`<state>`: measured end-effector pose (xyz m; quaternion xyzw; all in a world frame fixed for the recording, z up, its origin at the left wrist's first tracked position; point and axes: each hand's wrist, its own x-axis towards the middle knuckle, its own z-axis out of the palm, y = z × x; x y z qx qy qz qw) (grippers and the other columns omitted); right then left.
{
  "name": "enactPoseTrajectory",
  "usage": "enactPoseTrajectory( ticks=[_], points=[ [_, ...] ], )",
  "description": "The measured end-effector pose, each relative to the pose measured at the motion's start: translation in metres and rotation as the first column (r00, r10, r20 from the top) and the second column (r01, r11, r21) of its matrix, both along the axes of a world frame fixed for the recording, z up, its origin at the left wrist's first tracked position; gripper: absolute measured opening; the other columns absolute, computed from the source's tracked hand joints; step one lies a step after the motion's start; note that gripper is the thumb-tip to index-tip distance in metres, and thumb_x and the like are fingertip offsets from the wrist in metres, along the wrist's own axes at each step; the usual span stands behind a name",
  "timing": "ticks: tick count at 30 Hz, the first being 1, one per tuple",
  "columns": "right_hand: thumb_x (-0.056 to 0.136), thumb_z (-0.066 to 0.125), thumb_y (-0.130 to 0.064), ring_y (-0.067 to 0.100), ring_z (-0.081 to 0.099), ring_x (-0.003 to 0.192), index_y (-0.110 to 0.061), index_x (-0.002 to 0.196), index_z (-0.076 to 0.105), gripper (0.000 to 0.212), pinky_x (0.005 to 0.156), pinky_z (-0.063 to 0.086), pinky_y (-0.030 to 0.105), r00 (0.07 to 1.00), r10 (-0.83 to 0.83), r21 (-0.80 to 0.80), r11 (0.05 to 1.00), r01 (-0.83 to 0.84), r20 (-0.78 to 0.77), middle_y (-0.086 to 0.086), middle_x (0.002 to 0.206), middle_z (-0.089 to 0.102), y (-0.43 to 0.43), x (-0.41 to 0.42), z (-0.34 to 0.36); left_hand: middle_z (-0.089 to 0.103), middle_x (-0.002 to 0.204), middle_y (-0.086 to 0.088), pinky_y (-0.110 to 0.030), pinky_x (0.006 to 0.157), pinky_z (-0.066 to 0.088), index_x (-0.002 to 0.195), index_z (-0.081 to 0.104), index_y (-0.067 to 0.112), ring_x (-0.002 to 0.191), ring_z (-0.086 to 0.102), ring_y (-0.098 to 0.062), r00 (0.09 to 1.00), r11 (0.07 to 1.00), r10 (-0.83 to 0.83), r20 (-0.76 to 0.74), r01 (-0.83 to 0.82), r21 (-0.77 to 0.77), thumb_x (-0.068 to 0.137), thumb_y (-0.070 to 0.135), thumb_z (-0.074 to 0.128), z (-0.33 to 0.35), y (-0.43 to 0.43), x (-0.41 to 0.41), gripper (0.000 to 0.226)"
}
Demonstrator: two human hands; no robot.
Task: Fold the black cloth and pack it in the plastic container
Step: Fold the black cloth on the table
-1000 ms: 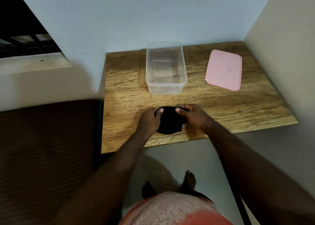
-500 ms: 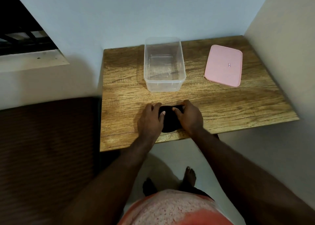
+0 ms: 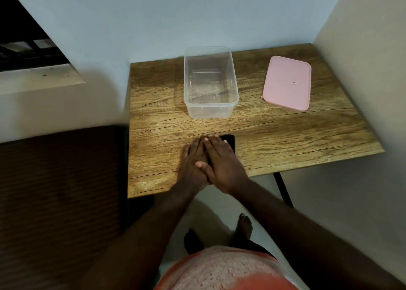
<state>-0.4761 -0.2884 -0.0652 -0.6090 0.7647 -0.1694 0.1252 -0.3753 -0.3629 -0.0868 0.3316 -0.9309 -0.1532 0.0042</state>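
The cloth lies flat on the bench, near the front edge, at the 6 o'clock side of the container. Only its far right corner shows; both hands cover the rest.

The right hand lies palm down on the cloth, fingers extended and together, pointing toward 12 o'clock. It grasps nothing. The left hand lies palm down just beside it at 9 o'clock, fingers likewise flat and extended, grasping nothing. The right thumb overlaps the back of the left hand. The fingertips of both hands reach the far edge of the cloth.

The container stands upright and open, clear-walled, with nothing inside, apart from the cloth at 12 o'clock. The pink lid lies flat on the bench at 3 o'clock of the container, well apart from it.

The bench stands in a wall corner. The person's bare feet show on the floor below its front edge.
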Motion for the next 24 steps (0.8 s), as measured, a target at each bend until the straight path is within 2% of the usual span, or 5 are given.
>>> enactPoseTrajectory(
  ticks=[3,7,14,19,24],
  points=[
    [0.092,0.006,-0.069,0.018,-0.001,0.152,-0.01,0.157,0.011,0.088,0.12,-0.008,0.033,0.998,-0.061,0.091,0.994,0.063,-0.028,0.009,0.165,0.01,-0.002,-0.002,-0.013,-0.008,0.164,-0.002,-0.043,0.12,-0.005,0.155,-0.005,0.017,0.15,-0.011,-0.019,0.996,0.998,-0.031,0.084,0.034,-0.045,0.094,0.056,0.036,-0.002,-0.002,0.001,0.083],
    [0.087,-0.007,-0.073,0.023,-0.002,0.153,-0.011,0.157,0.009,0.095,0.122,-0.003,0.043,0.982,-0.172,0.124,0.976,0.181,-0.076,0.01,0.166,0.006,-0.006,-0.028,-0.021,-0.002,0.164,-0.003,-0.042,0.121,-0.004,0.154,-0.002,0.015,0.15,-0.005,-0.018,0.998,0.999,0.027,0.058,-0.024,-0.043,0.097,0.048,0.008,0.0,-0.002,-0.006,0.067],
    [0.095,0.007,-0.065,0.026,-0.006,0.152,-0.008,0.157,0.004,0.083,0.119,-0.011,0.043,0.951,-0.288,0.157,0.94,0.304,-0.114,0.013,0.165,0.002,-0.006,-0.044,-0.01,0.006,0.164,-0.005,-0.044,0.121,0.001,0.154,0.005,0.014,0.15,0.001,-0.019,0.999,0.997,0.028,0.023,-0.027,-0.067,0.092,0.049,0.003,-0.001,-0.002,-0.004,0.071],
    [0.097,0.015,-0.058,0.022,0.003,0.152,-0.009,0.155,0.016,0.076,0.121,-0.004,0.037,0.998,-0.058,0.008,0.998,0.058,-0.012,0.011,0.164,0.013,-0.003,-0.01,0.0,-0.004,0.164,-0.004,-0.046,0.12,-0.004,0.155,-0.004,0.016,0.15,-0.006,-0.02,0.997,0.999,-0.001,0.073,0.005,-0.054,0.093,0.058,0.025,-0.005,-0.003,-0.003,0.08],
    [0.092,-0.003,-0.068,0.024,0.001,0.152,-0.006,0.156,0.012,0.09,0.123,0.001,0.042,0.986,-0.105,0.105,0.987,0.119,-0.129,0.013,0.164,0.009,0.012,-0.028,-0.024,0.002,0.164,-0.006,-0.045,0.121,-0.004,0.154,0.001,0.013,0.15,-0.002,-0.021,0.999,0.998,0.013,0.049,-0.011,-0.055,0.094,0.049,0.003,-0.001,-0.005,-0.002,0.071]
  ],
)
